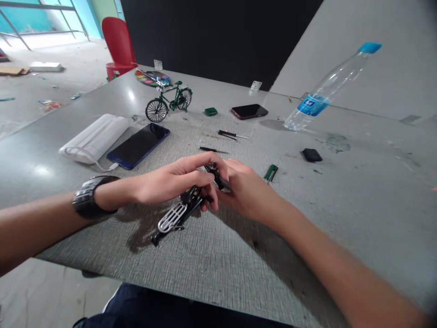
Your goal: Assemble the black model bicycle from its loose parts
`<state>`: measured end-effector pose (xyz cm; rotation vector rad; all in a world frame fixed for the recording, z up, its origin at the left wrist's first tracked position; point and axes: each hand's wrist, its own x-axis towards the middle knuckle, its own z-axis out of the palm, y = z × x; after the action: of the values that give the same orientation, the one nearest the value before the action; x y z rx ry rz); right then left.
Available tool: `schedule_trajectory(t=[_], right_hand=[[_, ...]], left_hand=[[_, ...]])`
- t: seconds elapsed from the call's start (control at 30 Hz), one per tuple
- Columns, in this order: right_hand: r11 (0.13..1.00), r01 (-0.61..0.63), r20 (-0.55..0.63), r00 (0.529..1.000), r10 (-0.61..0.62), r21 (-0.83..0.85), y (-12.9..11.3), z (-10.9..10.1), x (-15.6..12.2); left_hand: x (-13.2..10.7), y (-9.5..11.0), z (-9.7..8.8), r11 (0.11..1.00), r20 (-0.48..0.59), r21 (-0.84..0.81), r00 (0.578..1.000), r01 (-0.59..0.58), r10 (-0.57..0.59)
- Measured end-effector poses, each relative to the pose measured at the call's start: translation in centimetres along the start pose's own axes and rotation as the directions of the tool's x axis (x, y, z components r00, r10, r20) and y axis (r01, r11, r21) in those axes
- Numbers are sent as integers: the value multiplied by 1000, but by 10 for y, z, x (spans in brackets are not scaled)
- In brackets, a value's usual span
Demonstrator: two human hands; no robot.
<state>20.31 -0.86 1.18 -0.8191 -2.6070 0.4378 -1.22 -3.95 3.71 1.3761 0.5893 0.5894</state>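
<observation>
A black miniature bicycle (186, 205) with a silver rear rack is held just over the near part of the table, its rear end pointing toward me. My left hand (186, 175), with a dark watch on the wrist, curls its thumb and fingers around the front part. From the other side, my right hand (244, 187) closes on the bicycle's front end, its fingertips mostly hidden. Just beyond my hands lie a small black screwdriver (213, 150) and another screwdriver (234, 134). A green piece (271, 173) with a metallic end sits past my right hand.
A green miniature bicycle (170, 101) stands farther back, near a paint palette (152, 78). At left are a white power bank (94, 136) and a cabled phone (139, 145). Behind are a green tray (210, 111), another phone (249, 111), a plastic bottle (324, 91) and a black piece (311, 155).
</observation>
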Motion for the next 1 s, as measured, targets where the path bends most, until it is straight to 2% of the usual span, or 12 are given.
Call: schedule_trajectory(t=[0.1,0.17,0.27,0.33,0.4,0.5,0.57,0.63,0.83,1.0], right_hand=[[994,-29,133,991,15,105,4,-24,0],[985,-124,158,982,104,121,11,-45,-2],[968,-250,-128,961,244,-32,26,-72,-8],[947,-297,-174,946,274,-123,35,-81,-11],[942,-296,-128,952,278,-159,41,-80,-13],[947,-276,50,956,287,-162,42,-66,-13],[946,-279,164,938,305,-165,39,-57,-12],[935,-308,215,915,342,-177,36,-50,-10],[905,-377,277,864,420,-194,37,-44,-6],[898,-409,220,872,437,-161,37,-35,-14]], left_hand=[[0,0,-2,999,-4,-24,1000,23,-23],[0,-1,-3,998,-5,-49,1000,29,-29],[0,-1,-4,996,-5,-77,999,35,-35],[0,0,-4,996,-10,-77,999,39,-40],[-1,-1,-3,998,-11,-57,999,39,-40],[-1,-1,-3,1000,-4,-11,1000,21,-22],[-1,-1,-2,1000,0,7,1000,15,-15],[-1,-1,-2,1000,-5,12,1000,27,-27],[0,1,-1,999,6,25,999,41,-41],[0,2,0,999,-20,15,999,47,-47]])
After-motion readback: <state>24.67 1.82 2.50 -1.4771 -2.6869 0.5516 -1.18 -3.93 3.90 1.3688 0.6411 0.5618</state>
